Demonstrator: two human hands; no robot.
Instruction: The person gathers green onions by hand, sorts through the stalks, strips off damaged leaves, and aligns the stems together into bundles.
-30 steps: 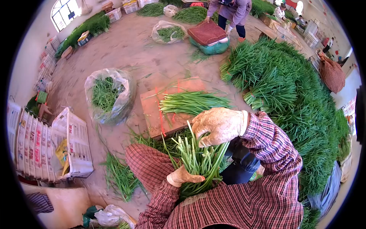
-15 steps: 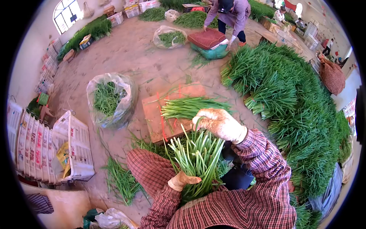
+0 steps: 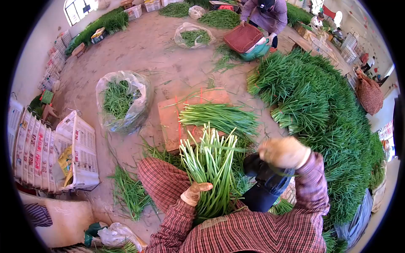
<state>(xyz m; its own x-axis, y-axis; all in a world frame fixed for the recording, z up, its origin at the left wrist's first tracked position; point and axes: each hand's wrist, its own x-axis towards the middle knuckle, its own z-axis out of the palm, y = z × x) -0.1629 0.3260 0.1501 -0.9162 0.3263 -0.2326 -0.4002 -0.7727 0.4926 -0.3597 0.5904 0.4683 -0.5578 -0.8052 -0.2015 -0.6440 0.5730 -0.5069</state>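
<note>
My gloved left hand (image 3: 196, 193) is closed around a thick bunch of garlic chives (image 3: 213, 168), held over my lap with the pale stem ends pointing away from me. Off to the right of it, my gloved right hand (image 3: 284, 152) is smeared by motion, its fingers curled. A thin green leaf streak (image 3: 228, 149) stretches from the bunch toward that hand, and a bit of green shows below its fingers. Just beyond the bunch, another pile of chives (image 3: 219, 117) lies across a low wooden board (image 3: 168, 116) with red ties (image 3: 179, 122) on it.
A clear plastic bag (image 3: 145, 101) of loose greens stands left of the board. White crates (image 3: 86, 156) are stacked at the left. A large heap of bundled chives (image 3: 333, 139) fills the right side. A co-worker (image 3: 270, 19) bends over a red cushion-like bundle (image 3: 244, 38) at the back.
My right hand has moved right, away from the stem ends. The bunch in my left hand stands a little farther up and left. The co-worker's red bundle has tilted.
</note>
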